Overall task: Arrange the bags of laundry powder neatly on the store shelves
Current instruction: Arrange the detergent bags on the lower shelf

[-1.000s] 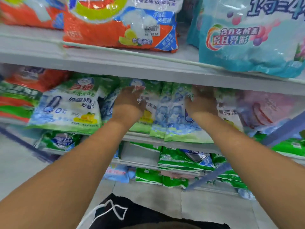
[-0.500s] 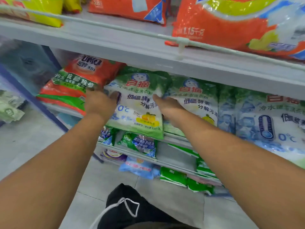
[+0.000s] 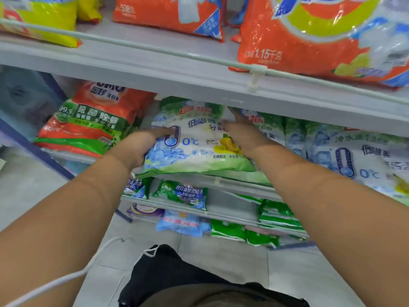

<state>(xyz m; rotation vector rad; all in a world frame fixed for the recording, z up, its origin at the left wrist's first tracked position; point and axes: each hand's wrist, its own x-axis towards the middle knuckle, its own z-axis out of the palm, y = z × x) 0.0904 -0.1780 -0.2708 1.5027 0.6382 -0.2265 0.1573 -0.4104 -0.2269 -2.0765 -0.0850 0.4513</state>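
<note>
The green-and-white laundry powder bag (image 3: 194, 142) lies on the middle shelf (image 3: 239, 181), its printed face tilted up toward the camera. Its long axis runs front to back: top edge deep under the upper shelf (image 3: 155, 69), bottom seam overhanging the front lip.

The left hand (image 3: 135, 147) grips the bag's lower left corner, fingers curled under the edge and thumb on top. The right hand (image 3: 241, 131) clasps the bag's right side with fingers spread over the face; whether they wrap behind cannot be told.

To the left, an orange bag (image 3: 93, 120) sits near, with a dark gap between the two. To the right, a matching green bag (image 3: 270, 129) touches or slightly underlies the held one, and a further one (image 3: 354, 156) lies beyond. Headroom under the upper shelf is tight.

Legible print: a thermometer graphic with "0°C" on the held bag and the right neighbour; "99.9" on the orange bag; "1.15" on a large orange bag (image 3: 298, 41) on the upper shelf. A red brand mark at the held bag's top is blurred.
</note>
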